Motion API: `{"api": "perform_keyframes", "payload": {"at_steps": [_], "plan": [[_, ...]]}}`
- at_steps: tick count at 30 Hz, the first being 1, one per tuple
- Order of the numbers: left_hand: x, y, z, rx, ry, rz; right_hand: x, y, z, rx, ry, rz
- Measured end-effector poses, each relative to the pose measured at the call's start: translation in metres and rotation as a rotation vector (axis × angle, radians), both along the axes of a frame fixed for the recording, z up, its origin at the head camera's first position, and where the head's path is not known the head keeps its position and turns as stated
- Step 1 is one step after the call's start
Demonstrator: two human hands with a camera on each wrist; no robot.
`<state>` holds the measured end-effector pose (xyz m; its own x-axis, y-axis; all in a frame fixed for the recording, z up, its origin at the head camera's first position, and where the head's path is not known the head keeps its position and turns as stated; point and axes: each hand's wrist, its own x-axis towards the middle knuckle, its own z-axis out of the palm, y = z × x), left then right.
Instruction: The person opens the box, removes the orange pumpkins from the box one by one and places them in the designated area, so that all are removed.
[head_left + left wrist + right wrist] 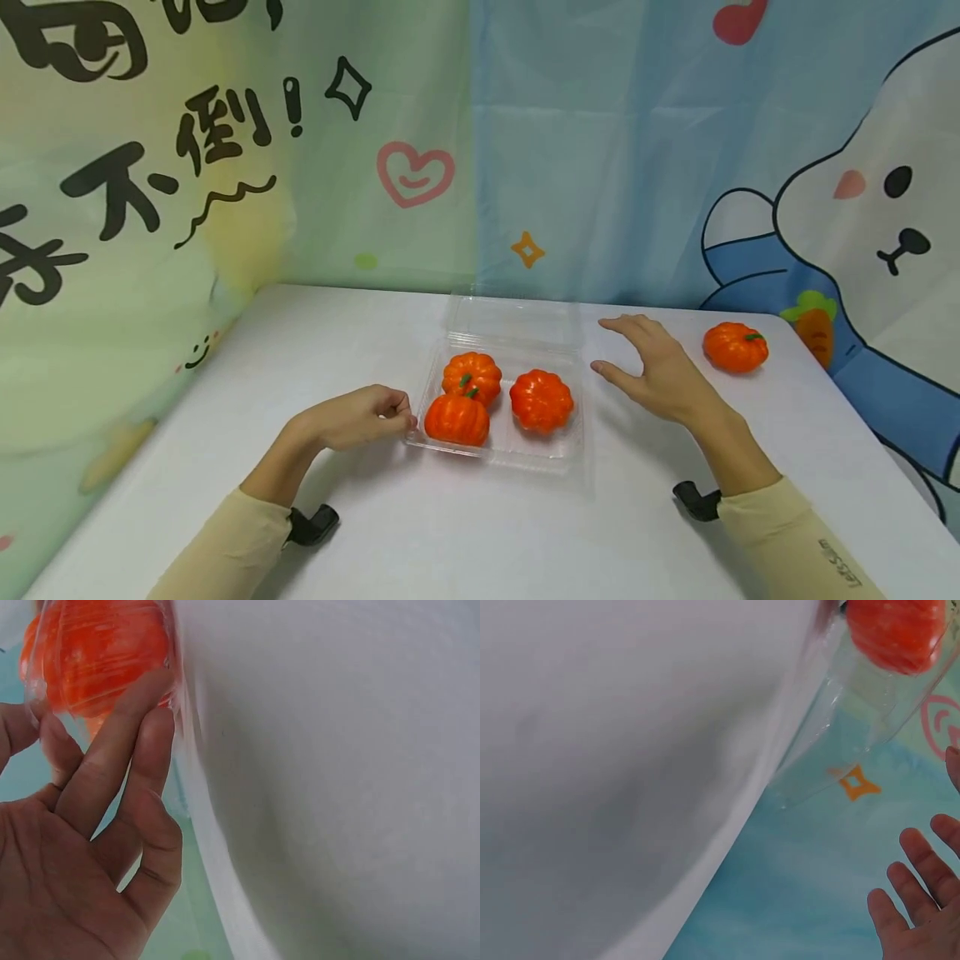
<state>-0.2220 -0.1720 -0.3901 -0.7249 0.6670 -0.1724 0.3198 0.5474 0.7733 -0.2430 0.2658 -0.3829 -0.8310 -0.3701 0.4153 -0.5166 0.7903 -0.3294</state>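
Note:
A clear plastic box (525,454) with its lid (513,321) folded back sits on the white table. Inside it are three small orange pumpkins: one at the back left (472,375), one at the front left (456,419) and one on the right (542,402). My left hand (367,417) pinches the box's left rim between thumb and forefinger, its other fingers lying along the wall in the left wrist view. To the right of the box my right hand (660,371) hovers with fingers spread, holding nothing.
Another orange pumpkin (735,347) lies at the table's back right, beyond my right hand. The white table (525,533) ends against a printed cloth backdrop (585,150) with a cartoon animal on the right.

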Motion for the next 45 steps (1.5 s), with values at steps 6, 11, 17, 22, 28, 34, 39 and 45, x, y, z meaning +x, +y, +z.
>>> {"api": "perform_keyframes", "payload": {"at_steps": [6,11,17,22,28,34,39,45], "plan": [[0.001,0.001,-0.001,0.003,-0.031,-0.020,-0.001,-0.017,0.004,-0.028,-0.040,0.073],[0.001,0.000,-0.001,-0.006,-0.031,-0.027,0.001,-0.032,0.012,0.027,-0.092,0.140],[0.000,-0.004,0.005,-0.020,-0.038,-0.046,0.003,-0.048,0.021,0.071,-0.082,0.259],[-0.003,-0.004,0.010,-0.033,-0.050,-0.060,0.003,-0.057,0.024,0.108,-0.082,0.320],[-0.003,-0.003,0.009,-0.042,-0.072,-0.056,0.004,-0.065,0.020,0.157,-0.143,0.344],[-0.004,-0.004,0.007,-0.052,-0.063,-0.065,0.008,-0.075,0.016,0.200,-0.139,0.336],[-0.004,-0.003,0.009,-0.049,-0.069,-0.067,0.010,-0.083,0.014,0.231,-0.161,0.316],[-0.002,-0.004,0.007,-0.042,-0.084,-0.060,0.013,-0.090,0.016,0.272,-0.257,0.294]]}}
